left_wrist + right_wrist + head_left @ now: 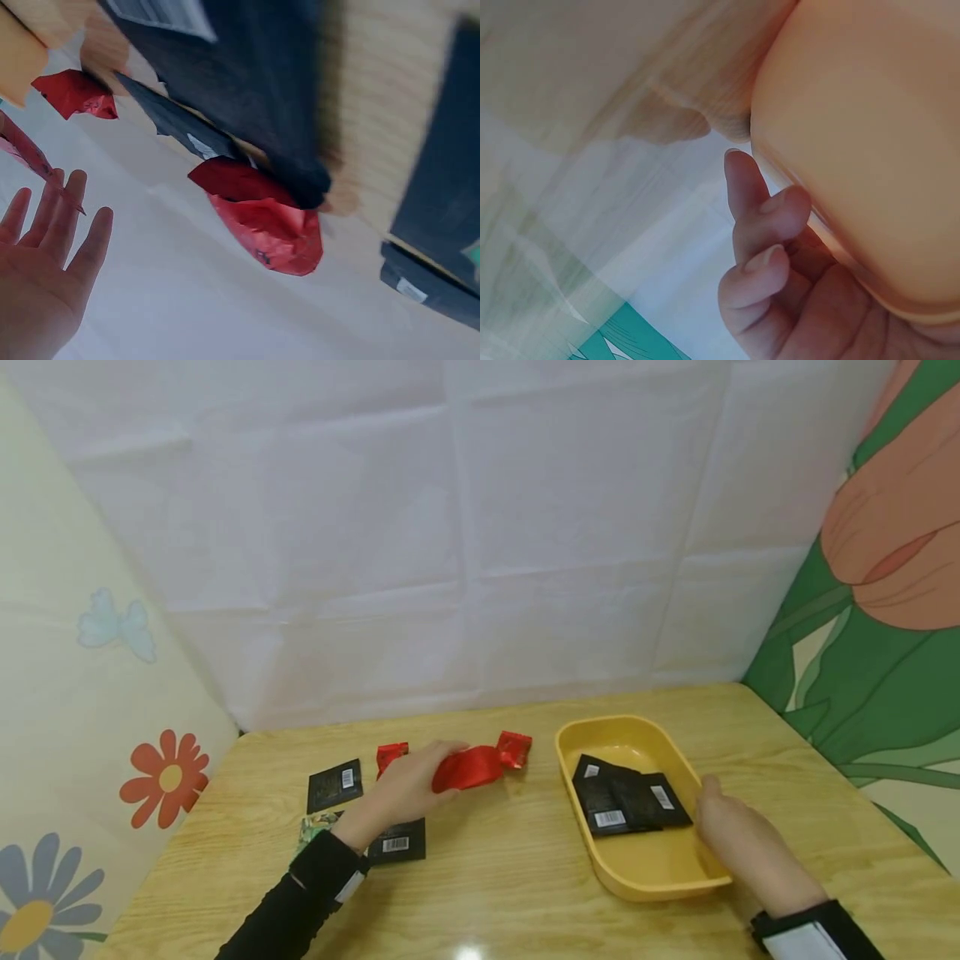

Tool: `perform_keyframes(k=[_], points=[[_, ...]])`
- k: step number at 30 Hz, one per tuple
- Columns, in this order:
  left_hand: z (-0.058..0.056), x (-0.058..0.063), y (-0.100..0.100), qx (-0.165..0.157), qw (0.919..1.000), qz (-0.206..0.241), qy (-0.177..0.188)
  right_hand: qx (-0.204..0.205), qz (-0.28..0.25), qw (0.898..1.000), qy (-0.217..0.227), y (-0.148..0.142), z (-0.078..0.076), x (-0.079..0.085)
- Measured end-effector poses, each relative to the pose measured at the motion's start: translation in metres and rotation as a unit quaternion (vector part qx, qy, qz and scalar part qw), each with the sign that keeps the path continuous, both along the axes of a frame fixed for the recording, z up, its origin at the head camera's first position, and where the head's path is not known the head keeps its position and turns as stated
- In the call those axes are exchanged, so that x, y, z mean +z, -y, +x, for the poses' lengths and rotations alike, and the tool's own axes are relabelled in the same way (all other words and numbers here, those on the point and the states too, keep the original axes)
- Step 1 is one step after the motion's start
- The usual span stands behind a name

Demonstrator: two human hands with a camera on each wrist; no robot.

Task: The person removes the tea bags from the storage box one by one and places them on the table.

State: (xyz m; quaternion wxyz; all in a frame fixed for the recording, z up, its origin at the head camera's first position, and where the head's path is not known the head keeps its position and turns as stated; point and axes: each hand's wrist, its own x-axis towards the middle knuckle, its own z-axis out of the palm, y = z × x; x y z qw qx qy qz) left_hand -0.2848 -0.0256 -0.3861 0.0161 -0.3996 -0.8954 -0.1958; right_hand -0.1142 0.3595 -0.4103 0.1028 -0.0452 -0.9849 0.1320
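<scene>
My left hand point(408, 783) pinches a glossy red packet point(471, 768) above the middle of the table. In the left wrist view, only part of that packet shows beside the spread fingers point(94, 238). Two more red packets lie close by: one point(514, 749) just beyond the held one, another point(390, 755) partly behind the hand. At the right, my right hand point(742, 843) grips the side rim of a yellow tray point(660, 867), its fingers point(756, 279) curled near the edge in the right wrist view. Several black packets point(626, 800) with white barcode labels overlap inside the tray.
On the left of the wooden table point(510, 877) lies a black packet point(334, 786). Nearer, another black packet point(397, 843) and a green patterned packet point(315, 828) are partly covered by the left arm. A white sheet point(450, 568) hangs behind the table.
</scene>
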Motion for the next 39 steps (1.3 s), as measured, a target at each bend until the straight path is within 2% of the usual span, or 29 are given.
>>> perform_keyframes(k=[4, 14, 25, 31, 39], points=[[0.005, -0.005, 0.008, 0.001, 0.9999, -0.007, 0.009, -0.002, -0.004, 1.000, 0.008, 0.000, 0.000, 0.000], [0.013, -0.019, 0.014, -0.021, 0.9978, -0.061, 0.015, 0.000, 0.005, 1.000, 0.000, 0.001, 0.000, 0.000], [0.016, -0.019, 0.016, -0.019, 0.9963, -0.080, 0.025, 0.009, 0.009, 1.000, -0.016, 0.001, 0.000, -0.001], [0.016, -0.022, 0.016, -0.024, 0.9948, -0.098, 0.013, 0.014, 0.016, 1.000, -0.023, 0.001, 0.001, -0.002], [0.015, -0.012, 0.016, -0.025, 0.9957, -0.089, 0.006, 0.007, 0.003, 1.000, 0.000, 0.001, 0.000, 0.000]])
